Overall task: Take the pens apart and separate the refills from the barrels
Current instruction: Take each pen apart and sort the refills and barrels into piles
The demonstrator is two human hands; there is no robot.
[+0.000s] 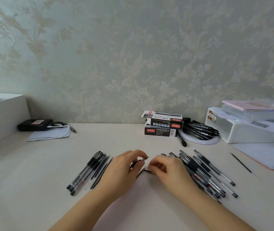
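The person's left hand [129, 161] grips a pen [141, 160] low over the tabletop [49, 164], its metal tip poking out past the curled fingers toward the right. The right hand [162, 165] sits just beside it, fingers curled and pinching a thin dark piece [147, 171], probably the refill, though it is too small to be sure. Whole pens [204, 172] lie heaped to the right; emptied barrels [86, 170] and loose refills [100, 170] lie side by side to the left. To do this step well, the left hand should hold the barrel steady while the right draws the refill out straight, without bending it, then each part goes to its own group on the left.
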